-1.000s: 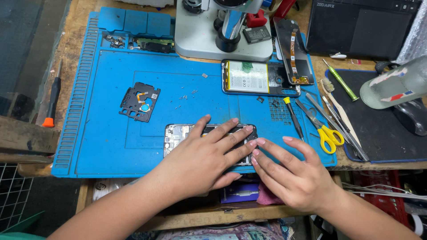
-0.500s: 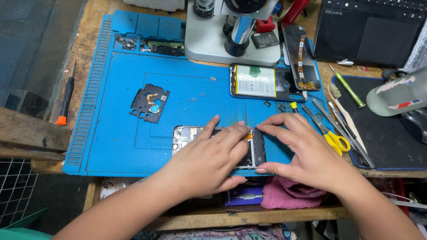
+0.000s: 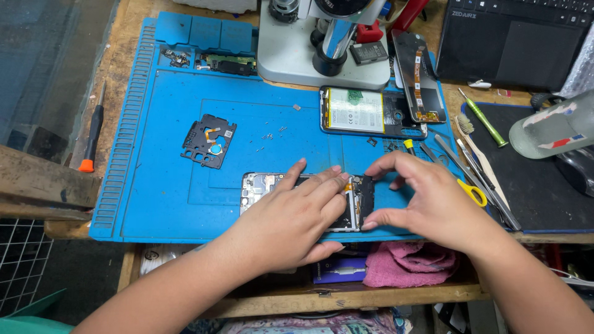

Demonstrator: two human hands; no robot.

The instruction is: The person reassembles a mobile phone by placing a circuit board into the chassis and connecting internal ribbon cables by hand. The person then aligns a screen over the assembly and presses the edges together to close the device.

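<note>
An opened phone frame (image 3: 260, 185) lies face down near the front edge of the blue repair mat (image 3: 154, 185). My left hand (image 3: 291, 219) lies flat across its middle and presses it down, fingers spread. My right hand (image 3: 427, 201) pinches a small black cover piece (image 3: 367, 195) at the phone's right end between thumb and forefinger. Most of the phone's inside is hidden under my left hand.
A second opened phone with a battery (image 3: 371, 111) lies further back. A black cover plate (image 3: 209, 140) and tiny loose screws (image 3: 272, 133) sit on the mat. Microscope base (image 3: 309, 55) at the back. Tweezers and yellow scissors (image 3: 473, 185) lie right; orange-tipped screwdriver (image 3: 91, 133) left; pink cloth (image 3: 408, 263) below.
My right hand has moved up from the mat's front edge onto the right end of the phone and closed on the black piece. My left hand stays pressed on the phone.
</note>
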